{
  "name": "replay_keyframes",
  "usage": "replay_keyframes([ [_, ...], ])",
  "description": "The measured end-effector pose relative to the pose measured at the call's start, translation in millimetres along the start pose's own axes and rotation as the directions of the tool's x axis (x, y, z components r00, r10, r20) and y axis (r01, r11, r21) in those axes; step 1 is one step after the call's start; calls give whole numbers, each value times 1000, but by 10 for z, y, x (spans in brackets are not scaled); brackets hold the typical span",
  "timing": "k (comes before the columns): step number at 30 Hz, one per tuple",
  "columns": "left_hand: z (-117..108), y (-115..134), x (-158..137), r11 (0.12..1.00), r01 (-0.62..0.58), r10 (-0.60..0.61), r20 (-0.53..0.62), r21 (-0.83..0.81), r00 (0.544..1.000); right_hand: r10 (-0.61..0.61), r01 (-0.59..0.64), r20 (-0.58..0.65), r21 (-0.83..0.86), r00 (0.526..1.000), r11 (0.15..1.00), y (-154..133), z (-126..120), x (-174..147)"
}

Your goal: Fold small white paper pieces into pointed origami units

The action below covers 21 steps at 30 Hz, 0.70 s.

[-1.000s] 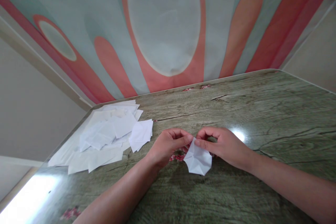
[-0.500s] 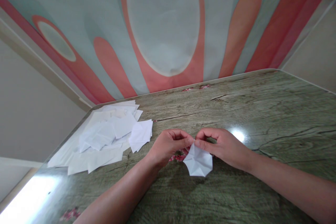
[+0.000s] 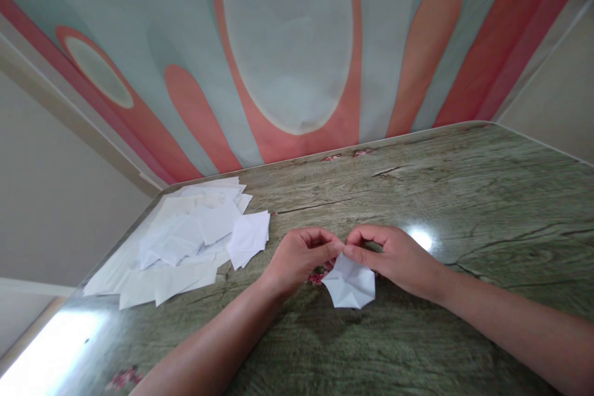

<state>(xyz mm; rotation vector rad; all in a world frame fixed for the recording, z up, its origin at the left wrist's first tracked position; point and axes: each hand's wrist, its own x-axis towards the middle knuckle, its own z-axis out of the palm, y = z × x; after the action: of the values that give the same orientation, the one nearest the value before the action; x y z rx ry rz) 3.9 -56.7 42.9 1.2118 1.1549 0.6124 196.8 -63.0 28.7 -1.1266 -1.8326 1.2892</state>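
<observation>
A small white sheet of paper (image 3: 351, 288) with crease lines hangs from my fingertips, its far edge pinched. My left hand (image 3: 301, 257) grips that edge from the left, thumb against the bent fingers. On the other side my right hand (image 3: 392, 260) pinches the same edge, its thumb tip almost meeting the left one. The paper's lower part spreads out toward me above the table. Just where the fingertips meet, the fold is too small to make out.
Loose white paper sheets (image 3: 171, 247) lie in an overlapping pile at the table's left, with a smaller stack (image 3: 249, 236) at its right edge. The wood-patterned table (image 3: 464, 198) meets a patterned wall hanging (image 3: 288, 43) at the back.
The paper's lower edge has lifted slightly and shifted a touch left. Both hands keep their pinch in nearly the same place.
</observation>
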Motion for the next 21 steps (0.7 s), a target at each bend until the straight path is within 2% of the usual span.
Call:
replay_keyframes([
  [5, 22, -18, 11, 996, -77, 79, -46, 55, 996, 2, -2, -7, 19, 1000, 1000, -13, 6, -2],
  [10, 56, -18, -1, 992, -56, 68, -99, 117, 993, 42, -40, -27, 96, 999, 995, 21, 12, 6],
  [16, 52, -29, -1, 989, -58, 70, -84, 136, 994, 77, -73, -49, 71, 996, 995, 25, 1, 14],
  [21, 40, -54, 10, 988, -70, 79, -63, 137, 995, 83, -81, -10, 85, 997, 993, 31, 10, 1],
])
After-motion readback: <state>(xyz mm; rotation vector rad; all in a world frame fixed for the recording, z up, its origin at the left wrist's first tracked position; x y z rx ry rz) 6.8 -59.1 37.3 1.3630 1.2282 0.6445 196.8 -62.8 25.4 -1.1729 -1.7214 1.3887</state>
